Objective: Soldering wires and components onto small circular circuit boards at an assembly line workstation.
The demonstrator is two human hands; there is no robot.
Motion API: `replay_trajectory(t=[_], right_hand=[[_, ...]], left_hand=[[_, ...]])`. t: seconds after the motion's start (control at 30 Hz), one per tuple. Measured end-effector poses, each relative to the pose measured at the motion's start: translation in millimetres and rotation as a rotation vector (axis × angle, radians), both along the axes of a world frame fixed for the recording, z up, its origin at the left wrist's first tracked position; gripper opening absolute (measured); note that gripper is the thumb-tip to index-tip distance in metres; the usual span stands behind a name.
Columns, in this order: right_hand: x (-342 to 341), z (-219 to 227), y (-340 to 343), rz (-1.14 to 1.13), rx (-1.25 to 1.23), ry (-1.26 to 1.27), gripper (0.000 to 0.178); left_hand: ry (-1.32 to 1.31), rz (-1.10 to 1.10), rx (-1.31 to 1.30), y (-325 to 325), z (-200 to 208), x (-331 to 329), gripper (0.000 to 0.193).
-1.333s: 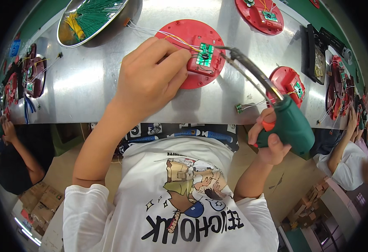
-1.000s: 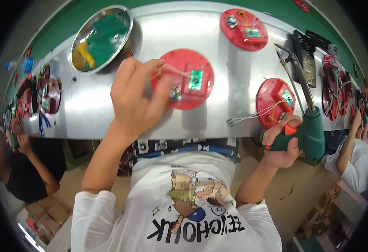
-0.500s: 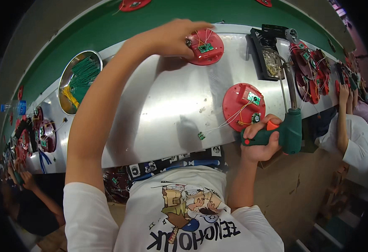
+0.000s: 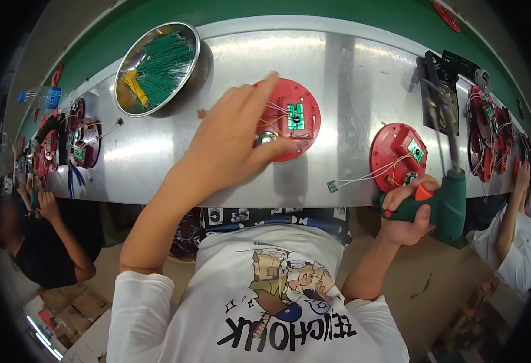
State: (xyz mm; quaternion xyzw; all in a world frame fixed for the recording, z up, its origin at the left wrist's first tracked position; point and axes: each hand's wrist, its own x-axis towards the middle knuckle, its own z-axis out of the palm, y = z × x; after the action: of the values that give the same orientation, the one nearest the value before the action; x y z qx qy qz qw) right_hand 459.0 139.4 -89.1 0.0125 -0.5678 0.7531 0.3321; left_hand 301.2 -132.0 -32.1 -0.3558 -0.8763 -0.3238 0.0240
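My left hand (image 4: 232, 130) spans the left side of a red round plate (image 4: 306, 112), thumb near its near edge and fingers toward its far edge. A small green circuit board (image 4: 296, 117) with thin wires sits on that plate; part of it is hidden by the hand. In my right hand (image 4: 411, 215) is a green soldering gun (image 4: 453, 202) with an orange trigger, its metal tip pointing away from me. Just beyond this hand lies a second red round plate (image 4: 392, 145) with a circuit board, and white wires run from it to a small loose board (image 4: 332, 186).
A metal bowl (image 4: 196, 66) of green and yellow wires stands at the far left. A black soldering stand (image 4: 433, 91) is at the far right. Red assemblies (image 4: 489, 136) pile up beyond it, others (image 4: 84, 142) at the left. Co-workers sit at both sides.
My left hand has drawn the red plate nearer to me. The view has shifted, so the bowl shows more fully; my right hand still holds the soldering gun.
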Motion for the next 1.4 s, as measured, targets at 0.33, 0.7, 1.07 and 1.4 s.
replay_trajectory(t=[0.33,0.7,1.07,1.4], right_hand=[[28,-6,-6,0.110,0.300,-0.357,0.057],[3,1,-5,0.062,0.382,-0.096,0.051],[5,-6,-6,0.087,0.206,-0.079,0.054],[7,-2,-9,0.072,0.163,-0.066,0.053]], left_hand=[[0.223,0.098,0.191,-16,-3,13,0.055],[0.303,0.376,0.108,-99,9,-56,0.007],[0.351,-0.007,-0.241,-130,4,-111,0.009],[0.369,-0.051,-0.324,-121,9,-115,0.008]])
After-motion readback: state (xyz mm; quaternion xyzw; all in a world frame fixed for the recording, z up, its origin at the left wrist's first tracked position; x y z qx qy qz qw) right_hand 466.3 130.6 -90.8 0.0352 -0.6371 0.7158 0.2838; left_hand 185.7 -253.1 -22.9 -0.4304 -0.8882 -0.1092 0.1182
